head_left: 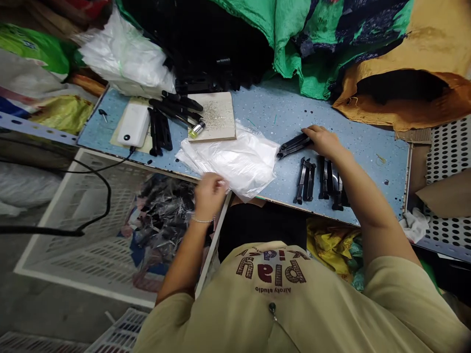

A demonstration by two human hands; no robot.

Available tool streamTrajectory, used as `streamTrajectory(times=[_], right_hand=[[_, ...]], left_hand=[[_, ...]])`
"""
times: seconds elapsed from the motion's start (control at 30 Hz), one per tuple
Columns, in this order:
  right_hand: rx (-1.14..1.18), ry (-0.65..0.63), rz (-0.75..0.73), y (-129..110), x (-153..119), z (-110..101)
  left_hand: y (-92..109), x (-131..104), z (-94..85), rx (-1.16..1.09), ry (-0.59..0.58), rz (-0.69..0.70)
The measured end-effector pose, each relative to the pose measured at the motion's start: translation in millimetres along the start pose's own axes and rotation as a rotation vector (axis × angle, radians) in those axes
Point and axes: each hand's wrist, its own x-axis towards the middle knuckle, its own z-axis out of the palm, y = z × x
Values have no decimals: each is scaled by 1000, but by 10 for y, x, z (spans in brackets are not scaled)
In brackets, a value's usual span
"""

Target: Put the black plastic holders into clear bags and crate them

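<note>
Two hands work at once: the right hand [324, 141] has its grip closed on a few black clips [294, 145] on the counter [287, 110], the left hand [209, 193] pinches the clear bags [235, 162], while loose clips [320, 180] lie unbagged nearby.

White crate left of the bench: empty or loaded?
Loaded in part. The white crate holds bagged black parts heaped at its right end; the left stretch shows bare mesh floor.

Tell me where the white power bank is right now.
The white power bank lies at the far left of the blue table in the head view, beside a row of black parts, a black cable running off it.
</note>
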Motion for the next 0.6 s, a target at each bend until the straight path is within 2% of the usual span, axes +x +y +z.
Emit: streamTrajectory(times=[0.1, 0.17, 0.23, 0.33, 0.4, 0.47, 0.6], right_hand=[[-7, 20, 77, -14, -23, -72], [123, 78, 170, -74, -148, -130], [426, 180, 256, -219, -355, -158], [1103, 292, 308, -615, -690, -99], [1508, 269, 309, -937, -836, -15], [1786, 207, 334, -1233, -885, 64], [2081, 147, 426, -1624, -748, 144]], left_hand=[[106, 86, 567, 121, -229, 145], [120, 196, 772, 104, -278, 128], [87, 319, 822, -44, -257, 33], [36, 468, 772, -336, -190, -170], [43, 533, 753, -446, -153, -282], [75, 575, 766, -481, -143, -318], [137, 607, 825, -479, -175, -276]])
